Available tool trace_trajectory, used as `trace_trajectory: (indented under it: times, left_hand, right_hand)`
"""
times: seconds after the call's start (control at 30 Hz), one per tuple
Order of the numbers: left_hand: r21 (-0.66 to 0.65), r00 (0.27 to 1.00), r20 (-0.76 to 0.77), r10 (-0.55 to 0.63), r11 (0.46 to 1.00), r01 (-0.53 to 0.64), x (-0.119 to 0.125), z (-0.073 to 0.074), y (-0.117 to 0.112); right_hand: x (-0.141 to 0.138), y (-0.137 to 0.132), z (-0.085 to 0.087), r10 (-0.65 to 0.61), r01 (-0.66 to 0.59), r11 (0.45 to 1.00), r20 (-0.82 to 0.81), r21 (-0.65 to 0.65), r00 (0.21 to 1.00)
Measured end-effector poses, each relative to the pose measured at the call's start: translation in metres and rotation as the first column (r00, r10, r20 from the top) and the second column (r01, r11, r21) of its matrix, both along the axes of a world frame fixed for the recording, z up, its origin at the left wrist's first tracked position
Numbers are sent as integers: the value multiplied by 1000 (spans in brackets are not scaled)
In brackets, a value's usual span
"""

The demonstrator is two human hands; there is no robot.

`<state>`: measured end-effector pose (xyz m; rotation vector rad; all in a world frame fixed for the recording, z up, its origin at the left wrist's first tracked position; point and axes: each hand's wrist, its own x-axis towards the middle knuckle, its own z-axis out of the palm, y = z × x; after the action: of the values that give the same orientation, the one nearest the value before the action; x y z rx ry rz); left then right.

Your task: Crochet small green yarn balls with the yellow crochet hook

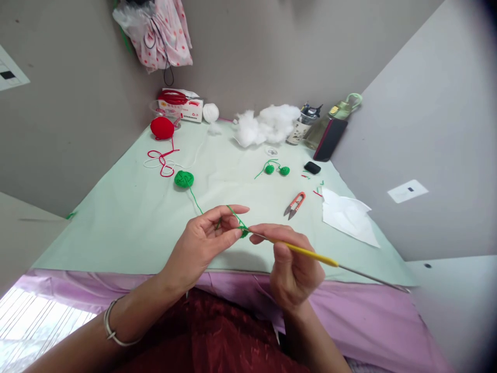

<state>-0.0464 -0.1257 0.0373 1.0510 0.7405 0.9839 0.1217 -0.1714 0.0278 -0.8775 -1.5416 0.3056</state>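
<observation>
My left hand (207, 235) pinches a small piece of green crochet (244, 232) between thumb and fingers, with green yarn running over the raised index finger. In my right hand (297, 261) is a crochet hook (310, 253) with a yellow grip and metal ends; its tip meets the green piece. From the left hand the yarn leads back to a green yarn ball (184, 179) on the table. Two small green crocheted balls (284, 171) with yarn tails lie farther back. Orange thread snips (295, 205) rest beyond my right hand.
A red yarn ball (162, 128), a white yarn ball (210, 112) and a box (192, 111) stand at the back left. White stuffing (267, 124) lies at the back middle. A pen cup (298, 131), a phone (331, 140) and white paper (345, 215) are on the right.
</observation>
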Motion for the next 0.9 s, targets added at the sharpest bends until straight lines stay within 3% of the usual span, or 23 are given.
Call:
trace_trajectory:
  times: [0.33,0.47,0.57,0.63,0.7,0.8,0.9]
  left_hand:
    - [-23,998,12,58,998,-58,3,4,-3]
    - [-203,987,163,-9,978,42,5,5,-1]
    - [-349,962,268,-39,927,135,4,5,3]
    - [-351,961,277,-16,929,117,4,5,5]
    - [-304,967,255,-11,949,91,4,7,4]
    - [-208,982,186,-22,976,61,6,8,0]
    - [-147,989,146,28,989,-6,8,7,-3]
  right_hand:
    - [-2,3,-5,-104,69,985,225,155,969]
    - [-2,2,-10,-245,166,962,417,216,875]
    - [-3,4,-7,-191,168,978,217,121,957]
    - [-4,7,-2,-116,115,993,-41,-21,992]
    - [-6,10,3,-50,26,993,-203,-118,978]
    - [-9,13,6,12,-40,989,-200,-139,980]
    - [-12,12,1,-30,21,995,-98,-95,995]
